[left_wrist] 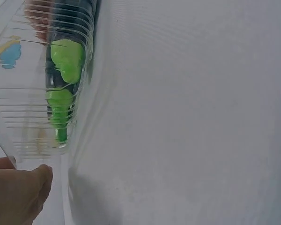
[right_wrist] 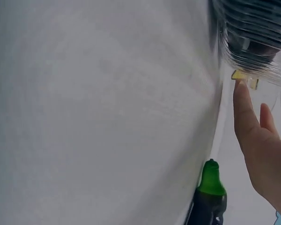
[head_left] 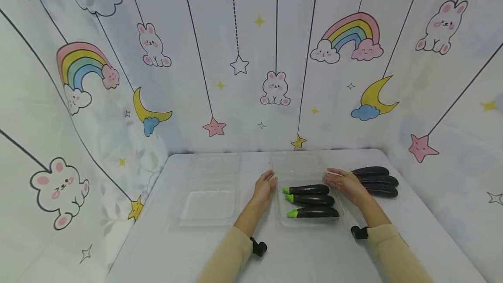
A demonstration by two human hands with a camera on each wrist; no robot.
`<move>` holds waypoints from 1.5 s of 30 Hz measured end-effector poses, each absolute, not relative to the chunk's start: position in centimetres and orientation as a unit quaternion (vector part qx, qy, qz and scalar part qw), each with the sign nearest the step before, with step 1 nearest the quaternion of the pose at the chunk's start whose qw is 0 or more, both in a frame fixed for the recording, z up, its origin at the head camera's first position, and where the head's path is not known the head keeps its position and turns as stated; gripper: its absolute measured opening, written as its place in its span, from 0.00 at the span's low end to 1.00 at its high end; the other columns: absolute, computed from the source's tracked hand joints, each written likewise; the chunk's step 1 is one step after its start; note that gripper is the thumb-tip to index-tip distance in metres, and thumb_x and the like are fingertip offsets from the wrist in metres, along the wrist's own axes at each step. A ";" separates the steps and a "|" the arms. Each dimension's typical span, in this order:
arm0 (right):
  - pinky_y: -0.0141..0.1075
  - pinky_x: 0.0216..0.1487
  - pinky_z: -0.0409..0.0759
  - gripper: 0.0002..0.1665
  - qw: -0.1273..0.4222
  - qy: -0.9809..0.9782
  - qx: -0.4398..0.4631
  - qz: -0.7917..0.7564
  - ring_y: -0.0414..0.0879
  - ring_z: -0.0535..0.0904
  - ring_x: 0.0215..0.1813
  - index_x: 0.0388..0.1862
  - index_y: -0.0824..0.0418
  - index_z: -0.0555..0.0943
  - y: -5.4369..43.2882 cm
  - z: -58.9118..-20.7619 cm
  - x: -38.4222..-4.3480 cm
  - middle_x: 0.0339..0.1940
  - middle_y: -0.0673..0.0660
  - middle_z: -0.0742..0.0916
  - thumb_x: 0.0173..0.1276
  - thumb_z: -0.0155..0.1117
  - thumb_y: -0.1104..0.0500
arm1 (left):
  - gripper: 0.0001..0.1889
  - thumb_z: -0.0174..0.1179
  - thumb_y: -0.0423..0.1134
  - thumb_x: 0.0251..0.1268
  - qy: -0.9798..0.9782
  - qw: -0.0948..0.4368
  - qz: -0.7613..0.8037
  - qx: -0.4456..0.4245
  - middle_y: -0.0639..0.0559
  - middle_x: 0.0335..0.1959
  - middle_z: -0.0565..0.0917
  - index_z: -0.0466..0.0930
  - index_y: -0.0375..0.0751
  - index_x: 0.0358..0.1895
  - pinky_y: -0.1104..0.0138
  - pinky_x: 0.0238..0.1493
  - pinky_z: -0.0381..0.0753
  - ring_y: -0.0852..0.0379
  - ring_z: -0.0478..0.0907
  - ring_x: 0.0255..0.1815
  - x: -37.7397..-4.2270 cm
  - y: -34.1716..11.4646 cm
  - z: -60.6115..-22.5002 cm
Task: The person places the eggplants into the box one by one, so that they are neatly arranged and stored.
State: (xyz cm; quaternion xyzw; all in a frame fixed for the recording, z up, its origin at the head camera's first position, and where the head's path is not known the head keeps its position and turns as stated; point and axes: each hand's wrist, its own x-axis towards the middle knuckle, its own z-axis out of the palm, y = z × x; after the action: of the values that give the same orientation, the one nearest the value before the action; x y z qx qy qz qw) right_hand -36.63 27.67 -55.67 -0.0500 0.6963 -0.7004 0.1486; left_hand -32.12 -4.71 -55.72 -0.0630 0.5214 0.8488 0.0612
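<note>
Closest to the lens, two cream sleeves run up the white table (head_left: 314,252), each with a small black strap at the wrist. The left hand (head_left: 265,188) lies flat with fingers straight, fingertips touching the left edge of a clear plastic clamshell tray (head_left: 341,217); from the left wrist view its fingers (left_wrist: 18,192) sit right against the ribbed transparent wall, gripping nothing. The right hand (head_left: 346,184) is stretched out too, fingers relaxed and long, resting at the tray's right rim, holding nothing; the right wrist view shows a fingertip (right_wrist: 241,101) up against the ribbed plastic. Inside the tray lie three dark purple eggplants (head_left: 310,200), side by side, green caps pointing left. Just beyond the right hand, three more eggplants (head_left: 375,180) are stacked loose on the table. Off to the left, well apart, sits a second clear clamshell tray (head_left: 208,206), lying open. A cartoon backdrop (head_left: 251,56) of rabbits, rainbows and stars wraps behind.
</note>
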 end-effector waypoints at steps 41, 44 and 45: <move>0.35 0.64 0.82 0.21 0.140 0.660 -0.095 -0.732 0.51 0.84 0.64 0.66 0.65 0.63 28.1 -56.1 -36.2 0.68 0.75 0.79 0.81 0.57 0.67 | 0.23 0.50 0.19 0.76 0.497 0.036 0.865 -0.059 0.37 0.80 0.63 0.64 0.29 0.71 0.59 0.74 0.72 0.41 0.66 0.78 -32.2 -4.5 -56.2; 0.37 0.66 0.81 0.18 0.141 0.655 -0.098 -0.736 0.52 0.84 0.65 0.64 0.65 0.65 28.1 -56.0 -36.2 0.69 0.76 0.77 0.81 0.56 0.67 | 0.23 0.50 0.18 0.75 0.493 0.034 0.867 -0.058 0.37 0.79 0.64 0.63 0.28 0.69 0.58 0.75 0.71 0.40 0.66 0.78 -32.2 -4.4 -56.2; 0.37 0.66 0.81 0.18 0.141 0.655 -0.100 -0.736 0.52 0.84 0.65 0.64 0.65 0.65 28.2 -56.0 -36.2 0.69 0.77 0.77 0.81 0.56 0.67 | 0.22 0.49 0.17 0.75 0.492 0.035 0.868 -0.058 0.37 0.79 0.64 0.63 0.28 0.69 0.58 0.76 0.71 0.40 0.66 0.78 -32.1 -4.4 -56.2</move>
State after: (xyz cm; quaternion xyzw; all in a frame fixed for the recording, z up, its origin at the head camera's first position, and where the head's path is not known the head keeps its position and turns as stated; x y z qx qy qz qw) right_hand -36.15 28.15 -56.02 -0.0995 0.6545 -0.7361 0.1409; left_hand -32.14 -4.45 -56.20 -0.0583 0.4922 0.8678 0.0345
